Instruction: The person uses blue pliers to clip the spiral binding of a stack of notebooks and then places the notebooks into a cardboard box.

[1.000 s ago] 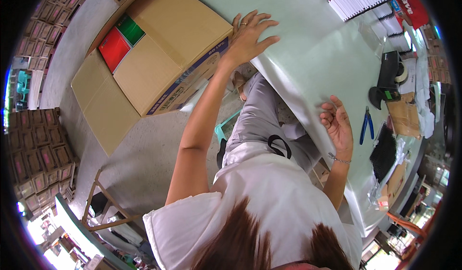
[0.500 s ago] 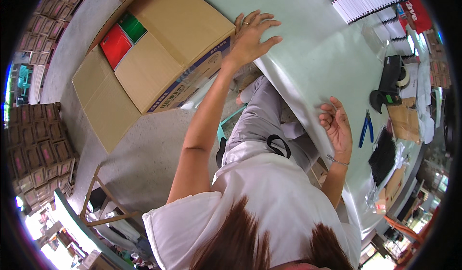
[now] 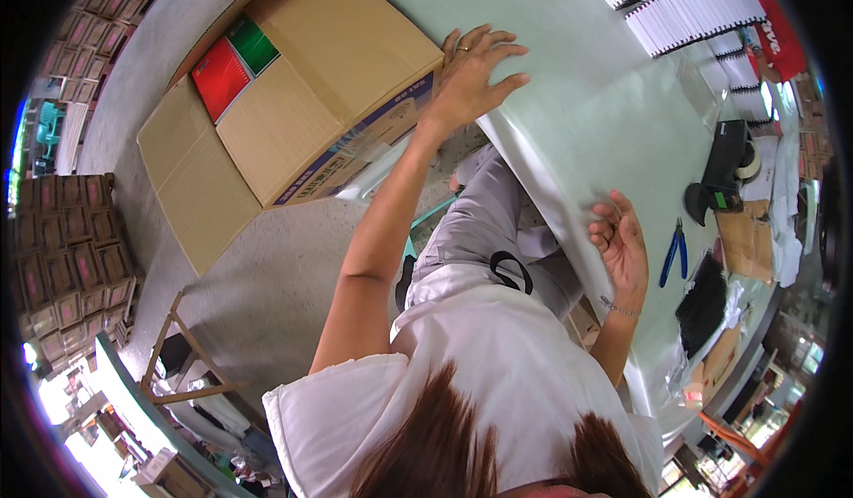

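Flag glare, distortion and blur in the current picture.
Head view: the table bows along its near edge, which catches a pale sheen; head view: patches at lower left are blown out; head view: the left hand and cardboard box look reasonably sharp.

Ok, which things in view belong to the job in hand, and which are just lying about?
In hand, it seems:
box, with the left hand at its edge
red cover and green cover, inside the box

Lying about, it seems:
pliers, near the half-curled right hand
white book stacks, on the table
stacked cartons, far left
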`<action>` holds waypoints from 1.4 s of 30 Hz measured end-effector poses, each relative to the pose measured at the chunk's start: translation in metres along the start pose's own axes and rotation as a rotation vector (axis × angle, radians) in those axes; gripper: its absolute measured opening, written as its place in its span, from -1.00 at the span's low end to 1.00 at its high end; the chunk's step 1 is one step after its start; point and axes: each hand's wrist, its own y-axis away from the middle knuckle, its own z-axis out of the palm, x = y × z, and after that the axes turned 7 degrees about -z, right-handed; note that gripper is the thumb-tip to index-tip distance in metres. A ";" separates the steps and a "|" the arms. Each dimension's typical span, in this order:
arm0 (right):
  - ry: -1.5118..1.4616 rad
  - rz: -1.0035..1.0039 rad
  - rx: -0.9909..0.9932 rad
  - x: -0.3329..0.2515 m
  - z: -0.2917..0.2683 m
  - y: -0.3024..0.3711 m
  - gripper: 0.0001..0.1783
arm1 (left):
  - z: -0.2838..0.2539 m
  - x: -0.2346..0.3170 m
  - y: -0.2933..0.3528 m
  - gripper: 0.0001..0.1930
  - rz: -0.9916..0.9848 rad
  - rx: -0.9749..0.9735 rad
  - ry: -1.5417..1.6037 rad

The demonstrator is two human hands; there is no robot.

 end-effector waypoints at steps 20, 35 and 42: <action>0.000 0.002 -0.015 0.000 0.002 -0.002 -0.46 | 0.000 0.005 0.001 -0.59 0.004 0.046 0.018; 0.003 -0.009 -0.002 0.001 0.003 0.000 -0.48 | 0.004 0.001 0.004 -0.58 0.019 0.064 0.030; 0.016 -0.023 -0.011 0.000 0.005 0.000 -0.48 | 0.004 0.001 0.004 -0.58 0.010 0.064 0.023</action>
